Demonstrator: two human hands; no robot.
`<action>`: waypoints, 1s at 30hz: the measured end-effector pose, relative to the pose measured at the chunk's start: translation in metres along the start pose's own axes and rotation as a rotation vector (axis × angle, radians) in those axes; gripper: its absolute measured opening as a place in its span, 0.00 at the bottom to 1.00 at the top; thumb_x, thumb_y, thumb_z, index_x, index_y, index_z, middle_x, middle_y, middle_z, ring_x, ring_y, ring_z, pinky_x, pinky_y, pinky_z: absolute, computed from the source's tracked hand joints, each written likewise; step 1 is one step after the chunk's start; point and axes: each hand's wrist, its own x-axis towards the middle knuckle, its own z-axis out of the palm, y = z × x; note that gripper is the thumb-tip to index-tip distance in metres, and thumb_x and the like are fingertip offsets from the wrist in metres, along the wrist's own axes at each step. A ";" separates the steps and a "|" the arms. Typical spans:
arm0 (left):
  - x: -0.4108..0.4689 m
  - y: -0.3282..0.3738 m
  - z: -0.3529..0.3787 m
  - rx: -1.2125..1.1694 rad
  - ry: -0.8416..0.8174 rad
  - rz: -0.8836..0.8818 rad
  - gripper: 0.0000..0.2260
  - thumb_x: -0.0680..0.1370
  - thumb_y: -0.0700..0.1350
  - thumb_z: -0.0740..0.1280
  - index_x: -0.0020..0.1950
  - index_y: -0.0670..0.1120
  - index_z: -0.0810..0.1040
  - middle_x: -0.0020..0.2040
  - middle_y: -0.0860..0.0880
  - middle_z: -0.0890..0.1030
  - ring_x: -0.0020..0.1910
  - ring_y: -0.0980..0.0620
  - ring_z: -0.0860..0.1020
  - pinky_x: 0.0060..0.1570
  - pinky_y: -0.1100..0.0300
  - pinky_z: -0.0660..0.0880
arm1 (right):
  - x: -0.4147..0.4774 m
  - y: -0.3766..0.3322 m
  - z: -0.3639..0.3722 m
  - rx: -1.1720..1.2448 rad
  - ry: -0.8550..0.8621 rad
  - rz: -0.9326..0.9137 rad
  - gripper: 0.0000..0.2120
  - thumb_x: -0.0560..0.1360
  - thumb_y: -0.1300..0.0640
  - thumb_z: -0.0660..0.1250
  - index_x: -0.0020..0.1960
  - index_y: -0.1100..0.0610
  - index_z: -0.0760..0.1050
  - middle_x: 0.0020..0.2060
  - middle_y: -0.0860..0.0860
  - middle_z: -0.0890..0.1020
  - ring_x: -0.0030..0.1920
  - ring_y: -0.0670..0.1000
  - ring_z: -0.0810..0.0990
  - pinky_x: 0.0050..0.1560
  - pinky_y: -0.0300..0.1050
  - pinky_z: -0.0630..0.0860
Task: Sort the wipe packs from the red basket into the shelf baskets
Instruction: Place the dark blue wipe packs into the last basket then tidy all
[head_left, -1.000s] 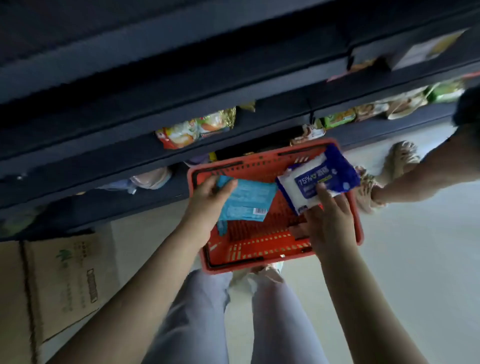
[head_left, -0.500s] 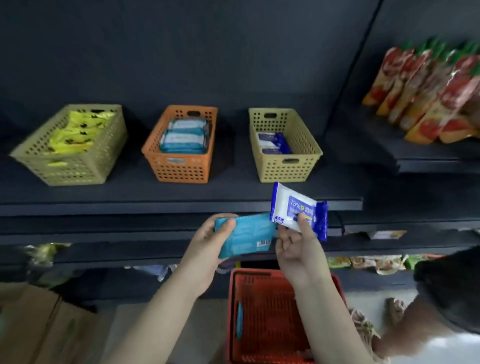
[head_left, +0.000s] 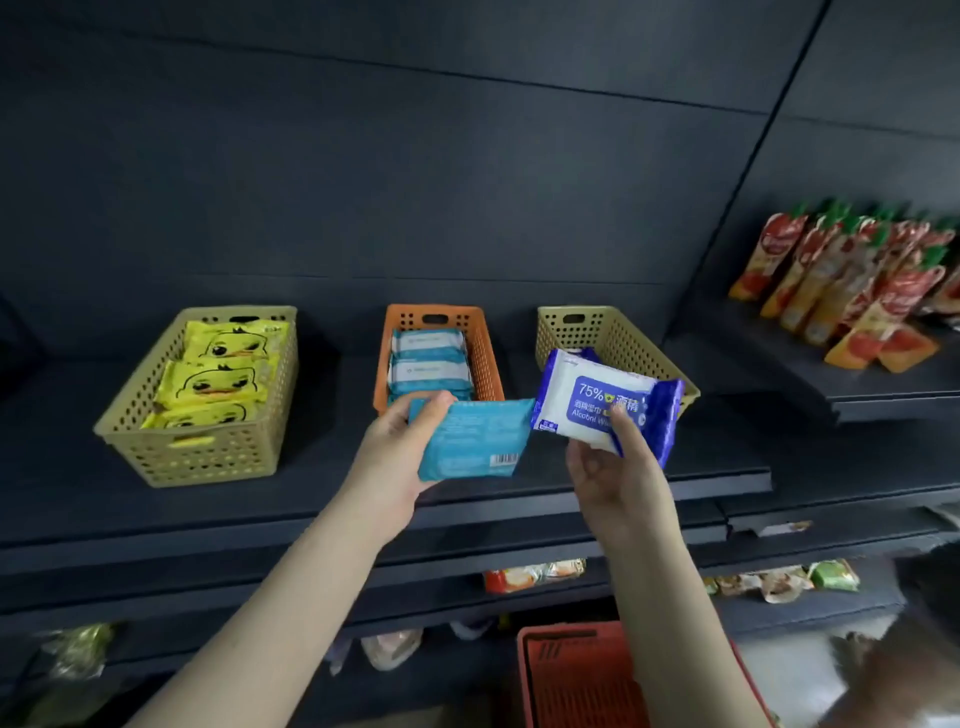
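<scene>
My left hand (head_left: 395, 457) grips a teal wipe pack (head_left: 478, 441), held just in front of the orange shelf basket (head_left: 485, 358), which holds matching teal packs. A blue-and-white alcohol wipe pack (head_left: 592, 400) is gripped by my right hand (head_left: 618, 478) in front of the right tan basket (head_left: 623, 338). At the left stands another tan basket (head_left: 208, 452) filled with yellow duck-print packs. Part of the red basket (head_left: 576, 675) shows at the bottom, under my right forearm.
The three baskets stand on a dark shelf (head_left: 311, 493). Red-and-orange pouches (head_left: 852, 291) stand on the neighbouring shelf at the right. Snack packets (head_left: 535, 574) lie on lower shelves. Another person (head_left: 904, 665) is blurred at the bottom right.
Both hands have lifted their packs out of the red basket up to the shelf baskets. My view has swung up from the floor to the shelf.
</scene>
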 end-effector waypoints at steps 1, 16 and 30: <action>0.008 0.005 0.000 -0.006 -0.009 -0.004 0.10 0.78 0.48 0.67 0.59 0.48 0.78 0.54 0.48 0.84 0.52 0.49 0.83 0.53 0.46 0.79 | 0.006 -0.006 0.004 0.017 0.006 -0.020 0.15 0.77 0.54 0.68 0.63 0.55 0.74 0.48 0.53 0.85 0.42 0.48 0.84 0.41 0.40 0.81; 0.203 0.009 0.063 -0.027 0.146 -0.084 0.07 0.76 0.51 0.70 0.51 0.51 0.79 0.55 0.47 0.81 0.55 0.48 0.80 0.56 0.46 0.78 | 0.240 -0.083 -0.001 -0.373 0.327 0.041 0.09 0.76 0.55 0.70 0.53 0.57 0.76 0.46 0.54 0.84 0.43 0.52 0.83 0.42 0.45 0.81; 0.291 -0.007 0.089 0.028 0.100 -0.136 0.06 0.75 0.52 0.69 0.47 0.51 0.80 0.55 0.47 0.82 0.56 0.50 0.81 0.60 0.49 0.76 | 0.358 -0.057 -0.033 -1.014 0.470 0.609 0.13 0.74 0.68 0.69 0.53 0.60 0.67 0.58 0.61 0.74 0.58 0.61 0.78 0.24 0.47 0.80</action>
